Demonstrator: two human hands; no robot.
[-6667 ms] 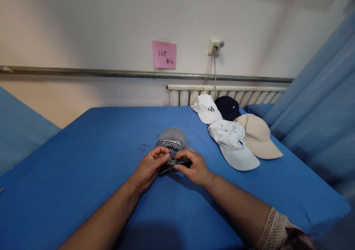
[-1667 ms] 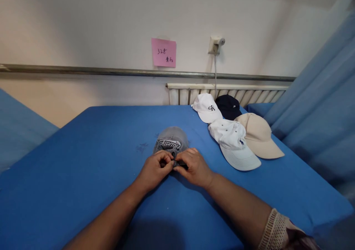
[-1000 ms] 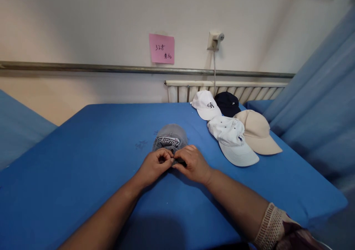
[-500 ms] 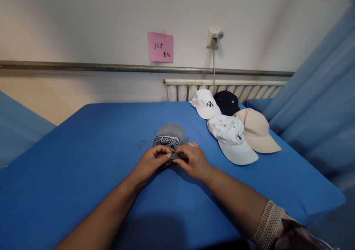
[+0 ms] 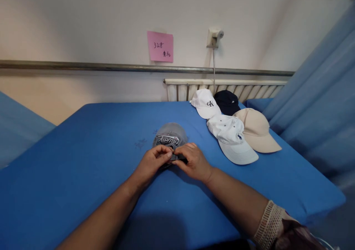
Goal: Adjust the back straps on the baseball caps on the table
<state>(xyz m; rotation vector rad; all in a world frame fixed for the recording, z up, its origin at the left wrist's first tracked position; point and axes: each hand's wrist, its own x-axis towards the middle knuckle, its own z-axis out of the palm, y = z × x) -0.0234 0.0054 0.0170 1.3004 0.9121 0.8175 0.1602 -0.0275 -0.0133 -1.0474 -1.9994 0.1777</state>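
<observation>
A grey cap (image 5: 170,135) with white lettering lies on the blue table (image 5: 83,161), its back strap turned toward me. My left hand (image 5: 152,163) pinches the strap from the left, fingers closed on it. My right hand (image 5: 194,161) pinches the same strap from the right. The two hands meet at the dark strap (image 5: 175,156), which is mostly hidden under the fingers.
Several caps lie at the table's far right: a white cap with black letters (image 5: 206,104), a navy cap (image 5: 227,101), a white cap (image 5: 231,137) and a beige cap (image 5: 256,129). A radiator (image 5: 180,91), rail, pink note (image 5: 160,46) and blue curtain (image 5: 318,94) surround the table.
Both hands stay pinched on the grey cap's back strap, with only small finger shifts. The view has tilted slightly.
</observation>
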